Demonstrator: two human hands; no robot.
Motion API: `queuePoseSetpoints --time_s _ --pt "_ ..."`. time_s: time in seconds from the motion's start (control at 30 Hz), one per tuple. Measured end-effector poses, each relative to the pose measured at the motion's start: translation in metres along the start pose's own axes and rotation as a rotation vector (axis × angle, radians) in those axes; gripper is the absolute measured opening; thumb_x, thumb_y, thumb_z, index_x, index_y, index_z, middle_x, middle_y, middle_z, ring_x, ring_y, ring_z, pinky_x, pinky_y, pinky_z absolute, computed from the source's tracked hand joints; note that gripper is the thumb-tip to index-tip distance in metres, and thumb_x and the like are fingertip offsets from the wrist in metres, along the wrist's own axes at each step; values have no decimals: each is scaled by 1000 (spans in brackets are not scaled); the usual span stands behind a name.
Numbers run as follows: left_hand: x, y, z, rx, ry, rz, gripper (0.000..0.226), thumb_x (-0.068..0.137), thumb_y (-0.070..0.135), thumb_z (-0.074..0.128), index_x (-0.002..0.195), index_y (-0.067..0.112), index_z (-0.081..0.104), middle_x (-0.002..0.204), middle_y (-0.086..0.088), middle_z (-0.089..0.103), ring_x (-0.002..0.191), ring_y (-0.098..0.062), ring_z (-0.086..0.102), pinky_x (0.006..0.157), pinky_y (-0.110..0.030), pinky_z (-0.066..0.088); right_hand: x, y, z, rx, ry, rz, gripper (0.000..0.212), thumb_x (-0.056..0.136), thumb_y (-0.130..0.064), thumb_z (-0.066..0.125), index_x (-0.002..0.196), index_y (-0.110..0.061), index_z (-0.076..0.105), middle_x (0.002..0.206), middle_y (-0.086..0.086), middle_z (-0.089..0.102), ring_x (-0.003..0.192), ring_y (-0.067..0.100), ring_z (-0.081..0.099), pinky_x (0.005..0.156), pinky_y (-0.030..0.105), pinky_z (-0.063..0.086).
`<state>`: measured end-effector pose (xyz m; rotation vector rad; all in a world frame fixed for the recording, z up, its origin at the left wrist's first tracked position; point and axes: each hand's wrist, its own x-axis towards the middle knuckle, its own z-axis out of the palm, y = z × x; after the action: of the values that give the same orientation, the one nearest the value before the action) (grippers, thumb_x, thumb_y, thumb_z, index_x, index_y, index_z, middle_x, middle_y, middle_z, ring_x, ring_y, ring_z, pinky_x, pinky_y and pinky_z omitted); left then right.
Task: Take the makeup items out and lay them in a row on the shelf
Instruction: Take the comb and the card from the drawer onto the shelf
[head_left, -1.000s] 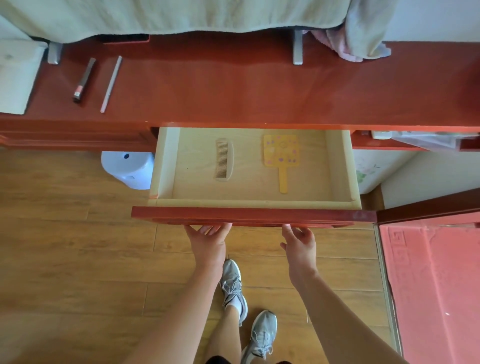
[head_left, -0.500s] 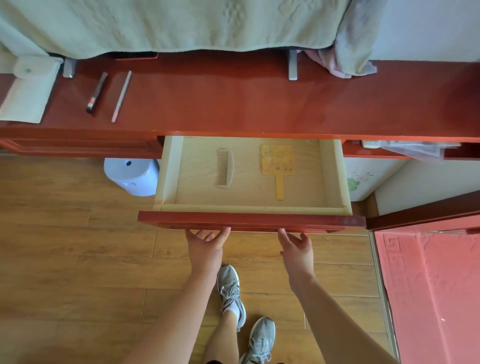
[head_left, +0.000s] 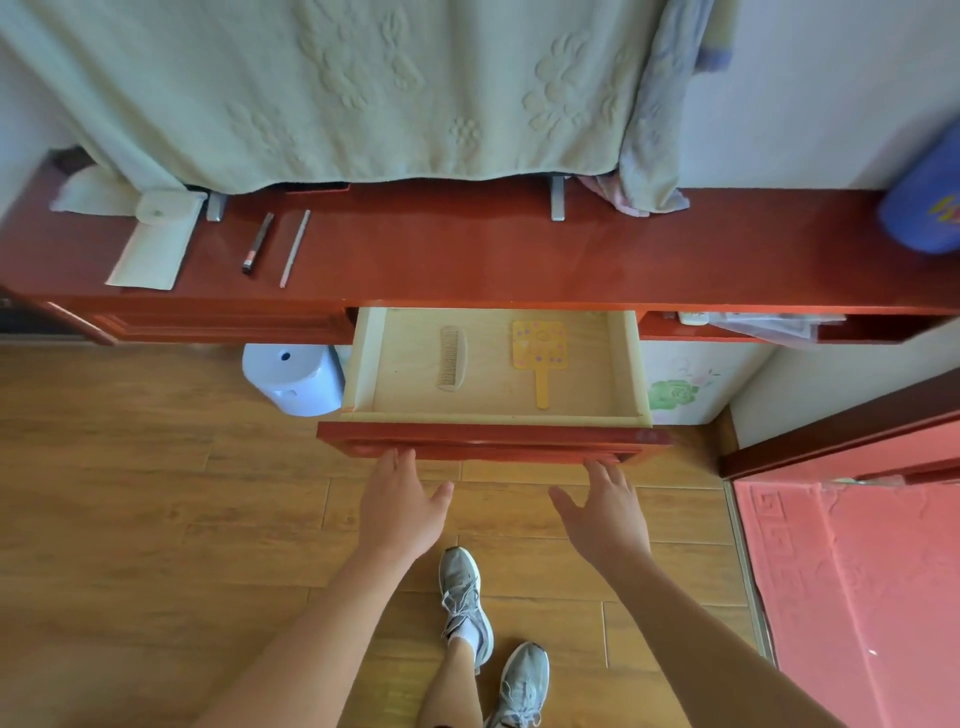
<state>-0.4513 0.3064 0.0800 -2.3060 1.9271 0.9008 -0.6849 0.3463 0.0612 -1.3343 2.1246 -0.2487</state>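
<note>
Makeup items on shelf: a dark tube with a pinkish band (head_left: 257, 243) and a thin pale pencil (head_left: 295, 248) lie side by side, just apart, near the left end of the red shelf (head_left: 519, 260); each is slightly tilted from the shelf's front edge.
Pouch: a pale flat pouch (head_left: 156, 244) with its flap open rests left of the tube, well clear of it.
Drawer: a light wooden drawer (head_left: 363, 358) with a red front stands pulled out under the shelf's middle.
Drawer contents: a tan comb (head_left: 450, 358) lies left of centre; a yellow paddle-shaped hand mirror with coloured dots (head_left: 539, 353) lies right of centre, handle toward the drawer front. The two are apart.
Left hand: the left hand (head_left: 402, 506) is empty, palm down, fingers spread and straight, fingertips at the lower edge of the drawer front; whether they touch it cannot be told.
Right hand: the right hand (head_left: 605, 512) is likewise empty, fingers apart, fingertips close to the drawer front's right part.
Backdrop: a pale green towel (head_left: 322, 88) hangs over the shelf's rear.
Floor: wooden boards, a white stool (head_left: 293, 379) under the shelf, grey trainers (head_left: 467, 597) below the hands.
</note>
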Motion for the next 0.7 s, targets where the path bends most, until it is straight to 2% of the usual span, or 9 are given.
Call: queuePoseSetpoints --time_s 0.1,0.3,0.43,0.7 --pt "-8 6 -13 68 24 71 70 97 51 47 152 12 29 161 -8 23 150 -22 18 122 -39 19 -6 -6 -18 -63 21 -81 66 92 -52 54 145 -16 39 148 1 40 136 23 35 108 37 37" --pt "-7 19 -40 95 78 179 62 100 45 45 150 12 34 158 -5 31 148 -21 24 121 -37 22 -6 -20 -50 -126 39 -187 61 94 -46 53 146 -19 39 150 -2 39 140 18 30 113 36 33" --pt "4 26 -54 134 74 222 60 101 46 42 151 14 33 160 -5 29 149 -21 22 122 -39 21 3 -34 -67 -179 46 -253 55 96 -42 49 144 -19 41 149 -3 41 139 17 32 113 36 33" --pt "46 38 -74 178 97 329 57 101 42 42 150 15 34 159 -5 30 148 -23 23 121 -40 22 39 -68 -80 -236 51 -284 49 97 -36 47 143 -18 43 146 -2 44 135 19 36 110 35 33"
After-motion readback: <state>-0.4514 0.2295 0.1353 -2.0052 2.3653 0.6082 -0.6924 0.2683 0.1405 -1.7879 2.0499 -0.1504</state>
